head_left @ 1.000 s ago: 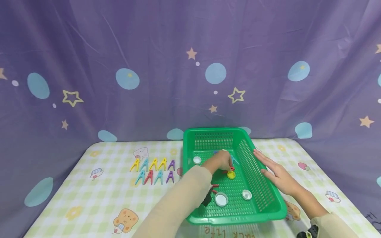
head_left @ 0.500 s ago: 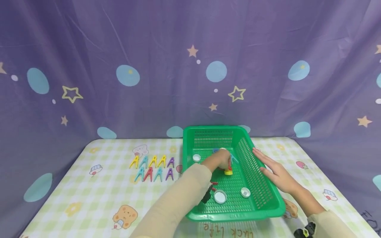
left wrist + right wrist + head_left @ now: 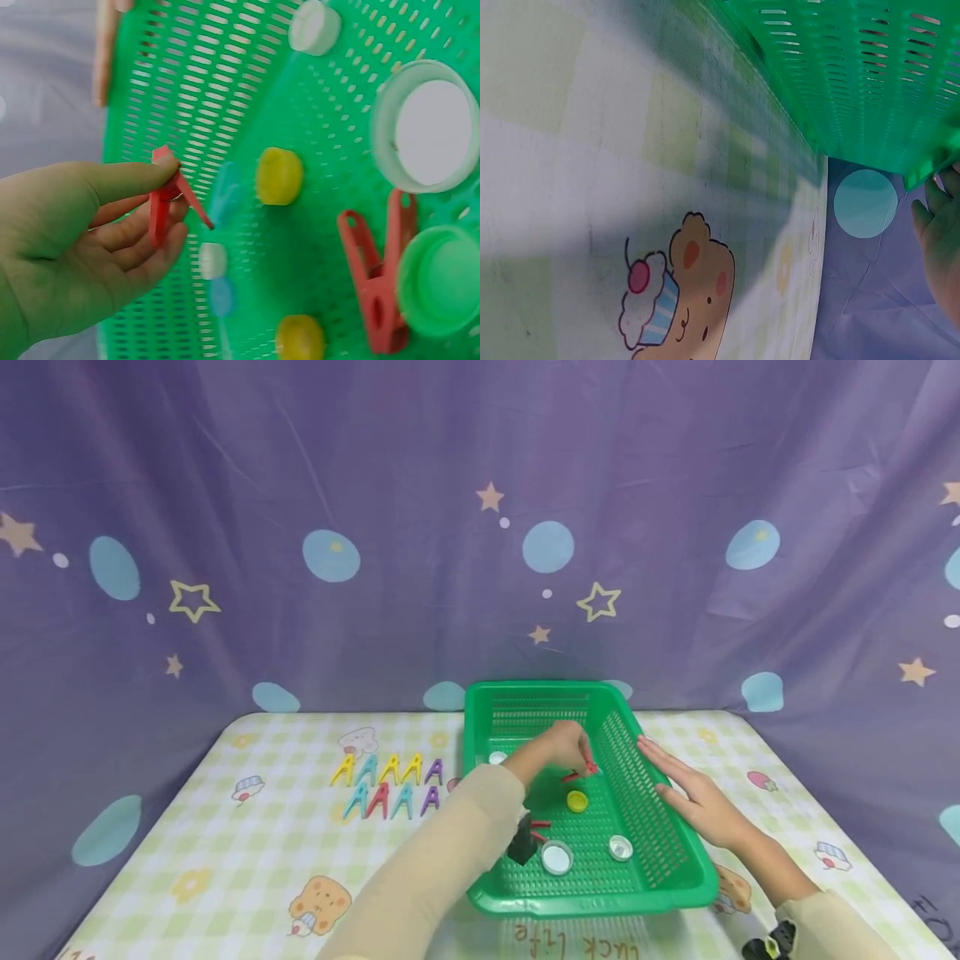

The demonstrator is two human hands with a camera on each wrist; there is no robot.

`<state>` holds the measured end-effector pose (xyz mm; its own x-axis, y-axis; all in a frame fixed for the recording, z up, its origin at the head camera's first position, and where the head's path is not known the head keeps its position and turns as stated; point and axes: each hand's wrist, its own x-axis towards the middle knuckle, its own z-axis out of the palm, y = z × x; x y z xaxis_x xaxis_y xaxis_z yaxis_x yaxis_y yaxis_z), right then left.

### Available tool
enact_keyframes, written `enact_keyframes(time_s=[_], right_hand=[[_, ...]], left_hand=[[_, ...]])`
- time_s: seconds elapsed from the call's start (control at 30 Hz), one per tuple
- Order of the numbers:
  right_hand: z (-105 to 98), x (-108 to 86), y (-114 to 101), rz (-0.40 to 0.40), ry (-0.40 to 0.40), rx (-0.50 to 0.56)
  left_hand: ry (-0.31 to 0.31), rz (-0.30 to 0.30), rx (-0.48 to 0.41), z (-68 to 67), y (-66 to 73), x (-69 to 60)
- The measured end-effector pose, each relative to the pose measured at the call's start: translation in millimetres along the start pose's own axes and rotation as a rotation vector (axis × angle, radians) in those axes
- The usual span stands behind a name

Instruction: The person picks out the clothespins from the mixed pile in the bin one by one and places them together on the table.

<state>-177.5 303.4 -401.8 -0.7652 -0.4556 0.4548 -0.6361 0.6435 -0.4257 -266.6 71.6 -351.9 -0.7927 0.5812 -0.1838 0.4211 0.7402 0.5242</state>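
Note:
My left hand (image 3: 567, 745) is inside the green basket (image 3: 592, 906), pinching a red clothespin (image 3: 160, 202) between thumb and fingers above the basket floor. Below it lie a yellow bottle cap (image 3: 279, 177), a blurred light-blue clothespin (image 3: 223, 195) and a white cap (image 3: 212, 260). A second red clothespin (image 3: 379, 289) lies beside a green cap (image 3: 441, 281) and a round lid with a white centre (image 3: 427, 131). My right hand (image 3: 697, 802) rests with straight fingers on the basket's right rim; only part of that hand (image 3: 941, 225) shows in the right wrist view.
Left of the basket, yellow, blue, red and purple clothespins (image 3: 377, 800) lie in two rows on the checked tablecloth (image 3: 255, 868). A clear cap (image 3: 620, 848) sits near the basket's front right. A purple curtain (image 3: 420, 635) hangs behind the table.
My left hand was low beside the yellow cap; it has lifted and shifted slightly away and right, with the red clothespin in its fingertips. My right hand stays on the rim.

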Motion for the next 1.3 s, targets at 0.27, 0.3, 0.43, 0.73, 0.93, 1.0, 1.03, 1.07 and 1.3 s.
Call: enact_keyframes(time_s=[0.27, 0.3, 0.43, 0.73, 0.93, 1.0, 1.03, 1.07, 1.3], right_hand=[[0, -0.6, 3, -0.02, 0.008, -0.009], [0, -0.4, 3, -0.021, 0.01, -0.007], [0, -0.6, 3, -0.027, 0.016, -0.002], [0, -0.2, 2, -0.031, 0.019, -0.003], [0, 0.8, 1, -0.019, 0.023, 0.006], [0, 0.9, 1, -0.018, 0.024, 0.007], [0, 0.9, 1, -0.018, 0.024, 0.008], [0, 0.8, 1, -0.019, 0.024, 0.008], [1, -0.5, 1, -0.009, 0.028, 0.008]], left_hand=[[-0.05, 0.022, -0.132, -31.4, -1.0, -22.7], [-0.05, 0.017, -0.158, -34.9, -2.6, -26.2], [-0.036, -0.003, -0.258, -49.2, -10.3, -44.6], [-0.001, -0.057, -0.502, -72.9, -46.5, -83.0], [0.018, -0.071, -0.563, -84.1, -70.5, -110.4], [0.027, -0.075, -0.573, -87.0, -78.2, -119.5], [0.036, -0.079, -0.575, -88.3, -81.8, -124.4], [0.046, -0.089, -0.579, -89.0, -85.7, -129.0], [0.11, -0.159, -0.615, -92.4, -119.8, -156.5]])
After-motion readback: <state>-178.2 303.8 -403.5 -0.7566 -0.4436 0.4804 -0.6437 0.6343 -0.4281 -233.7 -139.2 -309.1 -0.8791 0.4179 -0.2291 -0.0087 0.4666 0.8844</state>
